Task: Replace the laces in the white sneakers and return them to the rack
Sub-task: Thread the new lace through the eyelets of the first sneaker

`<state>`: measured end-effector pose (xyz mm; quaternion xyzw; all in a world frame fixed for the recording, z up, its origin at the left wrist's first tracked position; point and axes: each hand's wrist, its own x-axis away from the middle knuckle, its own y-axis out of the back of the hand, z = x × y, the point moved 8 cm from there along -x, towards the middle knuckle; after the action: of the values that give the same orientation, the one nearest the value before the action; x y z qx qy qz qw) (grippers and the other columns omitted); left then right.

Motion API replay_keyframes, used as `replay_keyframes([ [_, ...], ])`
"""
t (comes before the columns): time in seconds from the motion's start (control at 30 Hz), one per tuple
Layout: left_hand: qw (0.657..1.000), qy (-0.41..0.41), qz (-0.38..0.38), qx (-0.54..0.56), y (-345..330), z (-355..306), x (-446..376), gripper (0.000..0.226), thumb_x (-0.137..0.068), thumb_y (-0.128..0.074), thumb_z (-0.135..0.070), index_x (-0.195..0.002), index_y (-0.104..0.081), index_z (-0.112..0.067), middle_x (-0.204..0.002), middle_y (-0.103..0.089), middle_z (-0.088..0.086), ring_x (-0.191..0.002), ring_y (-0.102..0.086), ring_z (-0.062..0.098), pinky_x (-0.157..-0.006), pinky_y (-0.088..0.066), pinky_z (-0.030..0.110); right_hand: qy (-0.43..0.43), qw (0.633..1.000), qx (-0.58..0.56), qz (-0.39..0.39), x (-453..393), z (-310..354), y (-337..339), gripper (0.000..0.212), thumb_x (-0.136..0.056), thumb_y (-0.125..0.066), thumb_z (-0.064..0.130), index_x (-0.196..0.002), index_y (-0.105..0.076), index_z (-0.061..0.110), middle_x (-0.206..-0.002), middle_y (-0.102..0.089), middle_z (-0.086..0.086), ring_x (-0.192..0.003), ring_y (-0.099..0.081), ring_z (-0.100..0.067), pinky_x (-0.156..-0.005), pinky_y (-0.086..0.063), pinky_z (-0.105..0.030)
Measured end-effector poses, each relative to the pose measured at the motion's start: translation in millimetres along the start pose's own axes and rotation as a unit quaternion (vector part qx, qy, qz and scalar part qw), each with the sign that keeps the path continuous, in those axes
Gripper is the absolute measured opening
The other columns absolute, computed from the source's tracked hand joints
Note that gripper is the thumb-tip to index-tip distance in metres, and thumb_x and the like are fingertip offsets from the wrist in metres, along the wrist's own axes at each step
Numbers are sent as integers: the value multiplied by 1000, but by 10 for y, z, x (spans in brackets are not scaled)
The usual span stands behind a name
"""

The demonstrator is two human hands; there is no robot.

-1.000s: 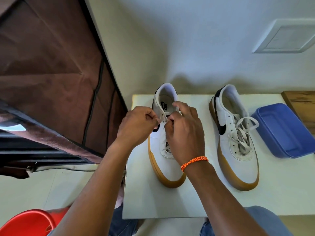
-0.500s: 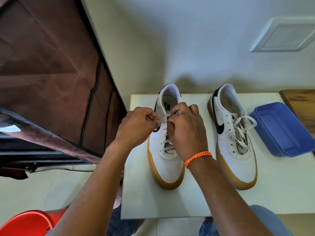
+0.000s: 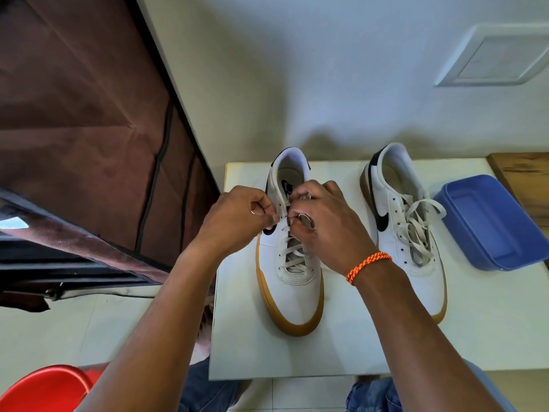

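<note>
Two sneakers on table [image 3: 371, 337], toes toward the person: left sneaker [image 3: 292, 292], right sneaker [image 3: 416, 233] beside it. Tub [image 3: 490, 224] right of the right sneaker, at the table's edge. Rack cover [image 3: 89, 129] left of table; both hands [image 3: 237, 218] [image 3: 323, 224] over left sneaker.

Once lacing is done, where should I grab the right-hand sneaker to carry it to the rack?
Probably the heel collar of the right-hand sneaker, coming from above at the far, wall end. Its opening faces up and stands clear there, so fingers can hook inside. The loose laces cover the middle, and the blue container crowds its right side.
</note>
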<state>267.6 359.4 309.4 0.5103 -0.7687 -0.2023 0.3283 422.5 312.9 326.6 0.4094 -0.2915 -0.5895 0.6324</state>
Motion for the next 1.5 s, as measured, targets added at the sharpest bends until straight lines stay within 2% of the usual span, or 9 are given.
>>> replay_keyframes([
  [0.3,1000,-12,14,12,20,5,7,11,-90,-80,-23,-80,-75,-25,-78,-77,-10,-68,-73,14,-85,-61,43,-12,999,-37,-9,18,-12,-58,9,-100,-65,15,-100,-73,21,-122,-56,7,-107,-39,-20,-82,-47,-37],
  [0.63,998,-18,57,19,11,-3,67,9,-92,-78,-16,-84,-77,-20,-76,-79,-6,-70,-75,13,-80,-59,31,-25,999,-24,23,52,83,-137,11,-104,-60,18,-111,-69,15,-130,-53,6,-115,-38,-18,-82,-49,-28],
  [0.83,998,-15,69,1,-31,-11,292,9,-96,-73,-16,-87,-73,-19,-78,-79,-8,-69,-76,11,-73,-51,30,-24,999,-22,44,221,169,-145,15,-104,-60,18,-115,-69,14,-132,-52,5,-118,-42,-21,-85,-55,-34],
  [0.93,997,-8,73,2,-91,10,460,9,-96,-73,-15,-88,-72,-19,-77,-79,-8,-70,-77,9,-82,-56,34,-20,999,-27,37,374,220,-109,14,-103,-62,18,-114,-70,17,-129,-53,6,-116,-43,-21,-83,-56,-34],
  [1.1,999,15,-32,29,-113,68,723,19,-96,-67,-8,-89,-69,-25,-75,-78,-9,-68,-76,5,-84,-63,41,-44,998,-32,11,594,240,-77,32,-101,-62,14,-132,-65,23,-146,-46,9,-125,-41,-20,-90,-59,-40],
  [1.2,993,39,-101,52,-174,129,925,18,-99,-60,-18,-93,-67,-34,-80,-77,-14,-74,-75,7,-82,-61,39,-59,994,-91,-10,789,240,-57,70,-96,-65,6,-155,-42,35,-161,-30,13,-134,-39,-20,-95,-56,-45],
  [1.27,991,43,-120,48,-202,136,1033,12,-100,-62,-28,-100,-67,-38,-89,-76,-15,-81,-74,9,-74,-57,34,-84,990,-114,-29,880,216,-65,81,-96,-67,8,-160,-29,39,-164,-27,11,-141,-36,-20,-103,-53,-47],
  [1.4,989,37,-142,21,-215,85,1117,12,-102,-65,-34,-113,-68,-38,-101,-73,-16,-85,-71,9,-65,-46,22,-133,976,-162,-63,939,147,-110,74,-97,-70,13,-157,-35,36,-157,-39,5,-141,-41,-22,-108,-49,-50],
  [1.5,987,27,-158,-23,-231,4,1106,5,-102,-64,-38,-107,-64,-36,-97,-71,-18,-82,-70,12,-70,-52,31,-159,972,-162,-55,845,84,-66,64,-98,-68,19,-153,-42,36,-142,-54,3,-132,-50,-22,-106,-50,-50],
])
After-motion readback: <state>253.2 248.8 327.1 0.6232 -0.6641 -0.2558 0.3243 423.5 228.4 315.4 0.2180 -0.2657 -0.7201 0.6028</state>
